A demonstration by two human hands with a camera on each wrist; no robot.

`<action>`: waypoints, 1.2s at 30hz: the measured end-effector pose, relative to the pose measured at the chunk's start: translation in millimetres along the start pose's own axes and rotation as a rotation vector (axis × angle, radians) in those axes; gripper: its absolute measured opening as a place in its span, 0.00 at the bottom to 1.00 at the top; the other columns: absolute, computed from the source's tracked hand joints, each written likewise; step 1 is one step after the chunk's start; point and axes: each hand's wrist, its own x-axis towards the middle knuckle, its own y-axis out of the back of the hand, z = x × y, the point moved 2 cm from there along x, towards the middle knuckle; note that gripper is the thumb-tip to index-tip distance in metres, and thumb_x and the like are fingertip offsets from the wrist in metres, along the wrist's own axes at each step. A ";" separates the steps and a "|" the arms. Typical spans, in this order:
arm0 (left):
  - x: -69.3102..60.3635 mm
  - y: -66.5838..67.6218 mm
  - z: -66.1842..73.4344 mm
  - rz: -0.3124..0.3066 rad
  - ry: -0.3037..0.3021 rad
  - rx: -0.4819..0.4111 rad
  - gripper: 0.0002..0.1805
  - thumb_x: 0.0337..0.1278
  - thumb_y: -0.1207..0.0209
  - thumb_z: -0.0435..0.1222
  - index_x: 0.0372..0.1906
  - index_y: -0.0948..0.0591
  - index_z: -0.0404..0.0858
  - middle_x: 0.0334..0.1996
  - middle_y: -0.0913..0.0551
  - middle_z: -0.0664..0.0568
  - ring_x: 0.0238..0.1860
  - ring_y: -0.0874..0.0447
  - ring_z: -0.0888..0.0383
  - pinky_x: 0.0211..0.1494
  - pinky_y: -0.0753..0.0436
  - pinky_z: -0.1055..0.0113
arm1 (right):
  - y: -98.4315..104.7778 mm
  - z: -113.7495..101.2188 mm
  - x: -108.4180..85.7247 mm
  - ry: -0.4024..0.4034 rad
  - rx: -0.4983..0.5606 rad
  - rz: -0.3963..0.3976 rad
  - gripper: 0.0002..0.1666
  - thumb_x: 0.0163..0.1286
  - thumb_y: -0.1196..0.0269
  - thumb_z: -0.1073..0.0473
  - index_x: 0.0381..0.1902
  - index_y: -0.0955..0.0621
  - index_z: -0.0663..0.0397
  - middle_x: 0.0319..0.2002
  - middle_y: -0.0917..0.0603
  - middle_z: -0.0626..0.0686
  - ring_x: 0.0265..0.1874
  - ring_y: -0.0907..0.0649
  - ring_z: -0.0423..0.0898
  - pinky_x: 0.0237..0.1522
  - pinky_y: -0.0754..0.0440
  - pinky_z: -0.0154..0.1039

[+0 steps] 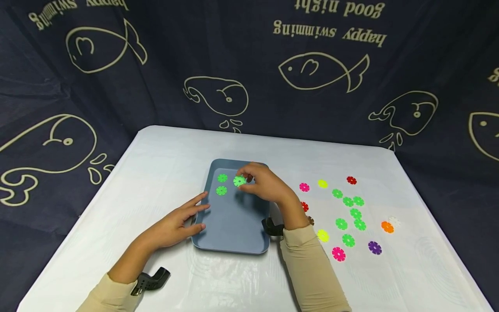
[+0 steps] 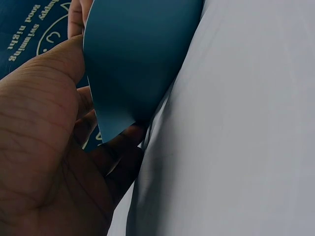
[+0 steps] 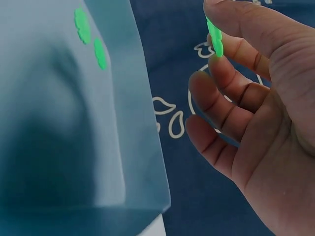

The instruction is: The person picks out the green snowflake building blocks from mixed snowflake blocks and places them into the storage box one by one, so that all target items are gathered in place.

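My right hand (image 1: 264, 183) pinches a green notched plastic disc (image 1: 239, 181) between thumb and fingertips, above the far part of a grey-blue tray (image 1: 230, 225). In the right wrist view the pinched disc appears edge-on, with the other fingers loosely bent below it. Two more green discs, one farther back (image 1: 222, 178) and one nearer (image 1: 221, 190), lie flat in the tray's far left part. My left hand (image 1: 175, 223) has its fingers spread and rests against the tray's left side. The left wrist view shows its fingertips by the tray's wall (image 2: 142, 59), some partly hidden.
Right of the tray, loose discs are scattered on the white-covered table (image 1: 163, 173). Several are green (image 1: 348, 240); others include pink (image 1: 338, 254), yellow (image 1: 322, 235), orange (image 1: 387, 227), purple (image 1: 375, 248) and red (image 1: 351, 180). A dark printed cloth (image 1: 257, 112) hangs behind the table.
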 end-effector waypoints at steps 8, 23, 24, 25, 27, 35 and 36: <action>0.4 1.1 1.5 -0.011 0.012 -0.014 0.32 0.67 0.38 0.47 0.70 0.28 0.38 0.78 0.47 0.53 0.76 0.47 0.47 0.69 0.36 0.43 | -8.9 -1.2 5.8 -0.018 -0.016 -0.018 0.17 0.63 0.29 0.61 0.50 0.17 0.56 0.41 0.21 0.49 0.41 0.22 0.48 0.47 0.21 0.48; 0.2 1.6 -0.3 -0.014 0.017 -0.018 0.32 0.67 0.38 0.47 0.71 0.28 0.38 0.78 0.47 0.53 0.76 0.47 0.48 0.69 0.36 0.44 | -24.2 -5.1 15.6 -0.018 -0.039 -0.055 0.19 0.63 0.28 0.61 0.52 0.17 0.56 0.40 0.20 0.49 0.40 0.21 0.49 0.43 0.23 0.37; 0.3 1.6 0.0 -0.014 0.017 -0.017 0.32 0.67 0.38 0.47 0.71 0.28 0.38 0.78 0.47 0.53 0.76 0.47 0.48 0.69 0.36 0.43 | -25.2 -5.6 16.5 -0.017 -0.035 -0.060 0.19 0.63 0.28 0.60 0.52 0.17 0.56 0.41 0.20 0.50 0.40 0.20 0.49 0.43 0.23 0.37; 0.3 1.7 0.1 -0.013 0.017 -0.017 0.32 0.67 0.38 0.47 0.71 0.28 0.38 0.78 0.47 0.53 0.76 0.47 0.47 0.69 0.36 0.43 | -26.4 -5.8 17.4 -0.018 -0.032 -0.065 0.19 0.64 0.28 0.60 0.52 0.17 0.56 0.41 0.20 0.49 0.41 0.20 0.49 0.44 0.23 0.37; 0.4 1.6 0.1 -0.014 0.017 -0.020 0.32 0.67 0.38 0.47 0.71 0.28 0.37 0.78 0.47 0.53 0.76 0.47 0.48 0.69 0.36 0.43 | -28.6 -6.2 18.9 -0.019 -0.023 -0.074 0.19 0.64 0.29 0.60 0.52 0.17 0.56 0.42 0.20 0.50 0.40 0.20 0.49 0.43 0.23 0.37; 0.7 0.3 -1.8 -0.010 0.007 -0.012 0.32 0.67 0.37 0.46 0.70 0.28 0.38 0.78 0.47 0.52 0.76 0.47 0.48 0.69 0.35 0.44 | -37.6 -3.1 23.7 -0.034 -0.048 -0.103 0.18 0.65 0.29 0.59 0.52 0.17 0.55 0.39 0.21 0.48 0.38 0.21 0.44 0.42 0.23 0.36; 0.6 0.2 -1.9 -0.010 0.006 -0.012 0.32 0.67 0.37 0.47 0.70 0.28 0.38 0.78 0.47 0.52 0.76 0.46 0.47 0.68 0.35 0.44 | -38.5 -2.8 24.3 -0.033 -0.052 -0.108 0.18 0.65 0.29 0.59 0.51 0.17 0.55 0.39 0.21 0.48 0.38 0.21 0.43 0.42 0.23 0.36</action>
